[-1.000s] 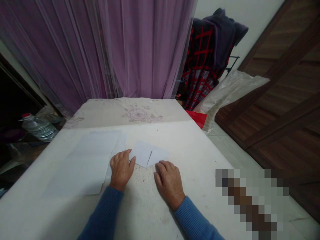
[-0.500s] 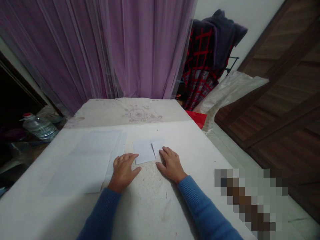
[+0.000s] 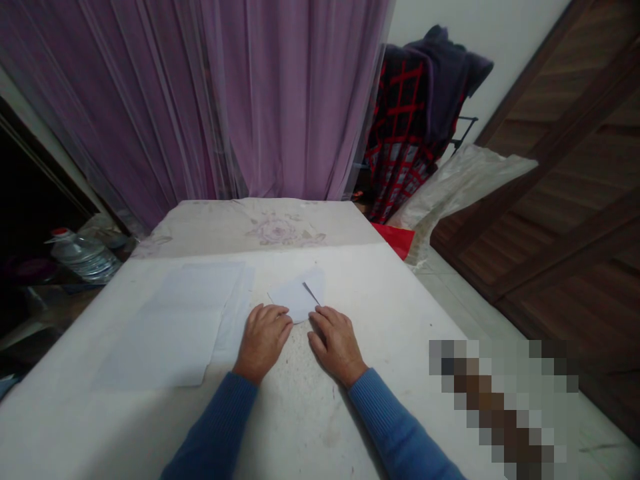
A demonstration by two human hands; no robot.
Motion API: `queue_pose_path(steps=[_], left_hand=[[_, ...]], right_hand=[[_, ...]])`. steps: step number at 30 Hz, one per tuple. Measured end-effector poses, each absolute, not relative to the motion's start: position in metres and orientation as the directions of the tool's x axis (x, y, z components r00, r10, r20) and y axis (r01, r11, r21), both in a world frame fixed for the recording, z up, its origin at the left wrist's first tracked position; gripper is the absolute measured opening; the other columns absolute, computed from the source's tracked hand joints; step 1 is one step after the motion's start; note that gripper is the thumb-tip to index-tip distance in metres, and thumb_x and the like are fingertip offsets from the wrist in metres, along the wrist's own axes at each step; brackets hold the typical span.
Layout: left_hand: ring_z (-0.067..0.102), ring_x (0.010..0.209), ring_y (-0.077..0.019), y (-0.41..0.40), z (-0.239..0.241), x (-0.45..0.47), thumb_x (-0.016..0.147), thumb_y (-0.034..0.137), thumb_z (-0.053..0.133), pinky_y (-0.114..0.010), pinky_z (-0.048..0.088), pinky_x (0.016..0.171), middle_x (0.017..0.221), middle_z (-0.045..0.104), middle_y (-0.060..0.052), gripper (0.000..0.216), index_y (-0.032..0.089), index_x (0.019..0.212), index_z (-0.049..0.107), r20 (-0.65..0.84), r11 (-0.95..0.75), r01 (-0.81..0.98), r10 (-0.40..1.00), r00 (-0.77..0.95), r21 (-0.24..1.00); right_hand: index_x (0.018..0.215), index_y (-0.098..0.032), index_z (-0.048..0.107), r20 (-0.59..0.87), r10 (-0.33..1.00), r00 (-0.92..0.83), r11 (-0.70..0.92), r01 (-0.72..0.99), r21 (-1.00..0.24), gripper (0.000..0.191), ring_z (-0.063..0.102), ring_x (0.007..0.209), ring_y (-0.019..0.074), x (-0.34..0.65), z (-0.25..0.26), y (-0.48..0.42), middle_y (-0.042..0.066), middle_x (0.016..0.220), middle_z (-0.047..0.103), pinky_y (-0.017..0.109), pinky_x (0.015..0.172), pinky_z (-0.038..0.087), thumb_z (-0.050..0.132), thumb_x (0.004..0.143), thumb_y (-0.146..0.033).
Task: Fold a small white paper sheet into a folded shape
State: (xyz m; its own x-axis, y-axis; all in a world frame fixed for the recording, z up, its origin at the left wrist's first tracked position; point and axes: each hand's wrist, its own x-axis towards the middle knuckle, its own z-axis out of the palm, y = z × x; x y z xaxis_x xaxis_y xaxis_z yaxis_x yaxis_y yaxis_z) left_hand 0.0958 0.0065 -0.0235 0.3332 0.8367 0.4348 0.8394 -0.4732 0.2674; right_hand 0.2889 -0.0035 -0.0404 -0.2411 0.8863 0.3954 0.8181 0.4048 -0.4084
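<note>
A small folded sheet of white paper (image 3: 296,295) lies on the white tabletop (image 3: 310,407), with a dark narrow gap between its layers near the right side. At its lower left edge my left hand (image 3: 264,339) has thumb and forefinger closed together on the paper. My right hand (image 3: 337,341) rests at the lower right edge, fingertips touching the paper and the thumb a little apart from them. Larger white sheets (image 3: 165,320) lie flat to the left of my left hand.
A floral cloth (image 3: 225,227) covers the table's far end. Beyond hangs a purple curtain (image 3: 300,100). A large plastic bottle (image 3: 85,253) with a red cap stands off the left edge. Red material (image 3: 395,239) and a pale plastic bag (image 3: 450,190) are off the right edge.
The folded paper has turned, and its lower edge now slants differently. My left hand has moved right and closed on its edge; my right hand has shifted slightly down and left.
</note>
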Motion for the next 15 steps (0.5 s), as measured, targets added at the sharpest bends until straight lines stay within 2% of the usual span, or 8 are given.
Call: queue_pose_path(steps=[4, 7, 11, 15], left_hand=[[0.058, 0.116, -0.0224, 0.001, -0.028, 0.106, 0.094, 0.018, 0.045, -0.049, 0.033, 0.109, 0.109, 0.071, -0.004, 0.016, 0.020, 0.095, 0.062, 0.520, -0.604, 0.753, 0.746, 0.417, 0.262], [0.065, 0.103, -0.0178, -0.004, -0.030, 0.114, 0.096, 0.017, 0.039, -0.043, 0.039, 0.107, 0.099, 0.073, -0.002, 0.019, 0.020, 0.101, 0.058, 0.539, -0.655, 0.701, 0.713, 0.449, 0.282], [0.068, 0.080, -0.0139, -0.008, -0.028, 0.119, 0.098, 0.022, 0.037, -0.038, 0.046, 0.099, 0.087, 0.073, 0.000, 0.019, 0.021, 0.098, 0.056, 0.492, -0.627, 0.703, 0.753, 0.438, 0.335], [0.068, 0.082, -0.0163, -0.006, -0.029, 0.111, 0.097, 0.032, 0.045, -0.040, 0.045, 0.097, 0.090, 0.074, 0.000, 0.016, 0.022, 0.099, 0.058, 0.462, -0.619, 0.707, 0.766, 0.447, 0.342]], right_hand=[[0.110, -0.021, 0.068, 0.448, 0.887, -0.110, 0.329, 0.831, -0.449, 0.029, 0.057, 0.102, 0.0241, 0.298, -0.045, 0.000, 0.010, 0.112, 0.065, 0.039, 0.089, 0.044, 0.062, 0.082, -0.020], [0.100, -0.024, 0.073, 0.449, 0.889, -0.084, 0.311, 0.832, -0.459, 0.021, 0.058, 0.094, 0.0226, 0.307, -0.048, 0.004, 0.007, 0.101, 0.067, 0.036, 0.084, 0.046, 0.064, 0.081, -0.019], [0.088, -0.026, 0.076, 0.441, 0.890, -0.111, 0.332, 0.823, -0.462, 0.013, 0.059, 0.090, 0.0214, 0.316, -0.050, 0.004, 0.006, 0.096, 0.068, 0.035, 0.081, 0.045, 0.067, 0.081, -0.020], [0.090, -0.027, 0.076, 0.429, 0.895, -0.127, 0.340, 0.815, -0.470, 0.013, 0.059, 0.094, 0.0219, 0.320, -0.052, 0.001, 0.006, 0.099, 0.068, 0.037, 0.084, 0.045, 0.067, 0.082, -0.022]])
